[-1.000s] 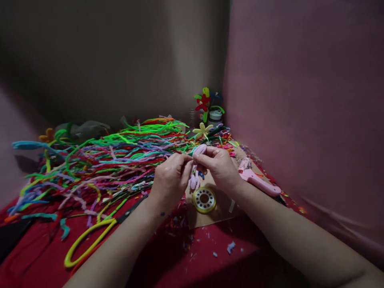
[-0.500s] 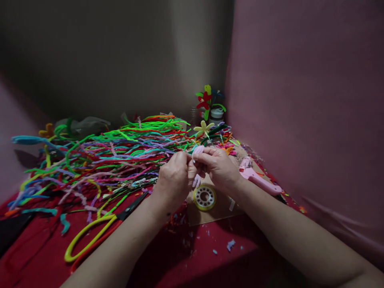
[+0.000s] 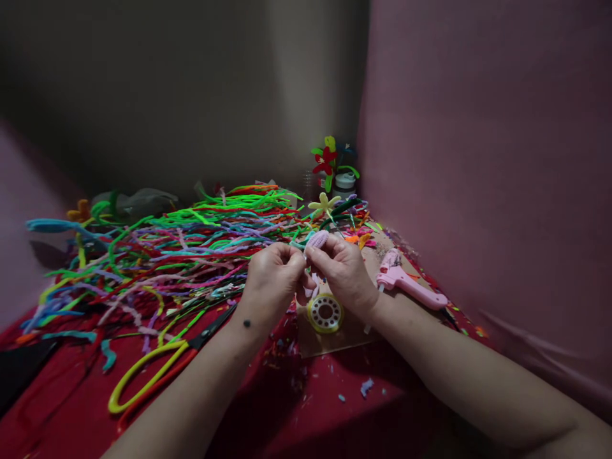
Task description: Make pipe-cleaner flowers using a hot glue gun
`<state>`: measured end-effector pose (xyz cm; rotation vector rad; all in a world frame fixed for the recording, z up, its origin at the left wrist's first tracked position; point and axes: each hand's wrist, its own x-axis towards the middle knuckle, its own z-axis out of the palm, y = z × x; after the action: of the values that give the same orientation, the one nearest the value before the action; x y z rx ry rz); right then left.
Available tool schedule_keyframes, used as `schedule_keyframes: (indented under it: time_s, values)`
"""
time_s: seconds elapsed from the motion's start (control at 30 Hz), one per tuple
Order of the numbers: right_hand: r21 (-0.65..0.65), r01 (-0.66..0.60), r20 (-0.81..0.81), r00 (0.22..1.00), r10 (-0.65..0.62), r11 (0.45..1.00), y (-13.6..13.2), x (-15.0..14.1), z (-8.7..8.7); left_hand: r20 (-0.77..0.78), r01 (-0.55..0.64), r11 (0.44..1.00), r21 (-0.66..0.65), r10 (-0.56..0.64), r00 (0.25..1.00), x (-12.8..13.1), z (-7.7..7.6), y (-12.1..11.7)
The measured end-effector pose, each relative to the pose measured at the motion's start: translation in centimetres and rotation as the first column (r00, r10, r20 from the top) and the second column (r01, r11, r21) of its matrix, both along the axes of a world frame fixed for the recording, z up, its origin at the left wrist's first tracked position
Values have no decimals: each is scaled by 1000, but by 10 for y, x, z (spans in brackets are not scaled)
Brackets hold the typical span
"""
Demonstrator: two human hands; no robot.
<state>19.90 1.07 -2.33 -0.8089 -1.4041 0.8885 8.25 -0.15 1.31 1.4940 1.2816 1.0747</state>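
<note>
My left hand (image 3: 272, 280) and my right hand (image 3: 343, 273) meet above the red table, fingers pinched together on a pale lilac pipe-cleaner piece (image 3: 316, 240). A looped end of it sticks up between the fingertips; more of it hangs below, mostly hidden by my fingers. Right beneath the hands lies a yellow-rimmed tape roll (image 3: 325, 313) on a piece of cardboard (image 3: 344, 335).
A big heap of coloured pipe cleaners (image 3: 182, 245) covers the left and middle of the red cloth (image 3: 315, 408). Yellow-handled scissors (image 3: 157, 366) lie front left. A pink glue gun (image 3: 406, 287) rests at right. Pipe-cleaner flowers in a jar (image 3: 335, 169) stand in the corner by the pink wall.
Both hands have stayed together on the lilac piece and shifted slightly left. The fingers have reworked their pinch, and less of the hanging part shows below.
</note>
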Motion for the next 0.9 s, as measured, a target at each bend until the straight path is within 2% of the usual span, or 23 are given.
schedule_keyframes:
  time_s: [0.17, 0.33, 0.4, 0.5, 0.6, 0.73, 0.83, 0.9]
  values:
    - [154, -1, 88, 996, -13, 988, -1, -1, -4, 202, 137, 989, -59, -123, 972, -8, -5, 4]
    - [155, -30, 101, 995, 15, 987, -4, -2, -6, 319, 197, 972, -128, -148, 936, -10, -7, 6]
    - [143, -28, 53, 998, 21, 989, -6, -1, -4, 332, 167, 977, -133, -115, 936, -14, -8, 10]
    - [98, -41, -107, 993, 51, 994, -7, 1, 3, 360, 25, 986, -163, 36, 932, -26, -8, 19]
    - [14, -147, -233, 962, 146, 989, -5, 3, 7, 395, -14, 986, -164, 79, 915, -40, -3, 21]
    - [-77, -274, -315, 919, 237, 959, -2, 5, 7, 410, 166, 978, -125, -101, 907, -49, 7, 11]
    - [-100, -311, -357, 898, 258, 945, -3, 3, 6, 405, 339, 928, -153, -254, 878, -48, 9, 1]
    - [-105, -326, -364, 892, 268, 940, -3, 2, 5, 408, 410, 894, -178, -312, 858, -48, 6, -2]
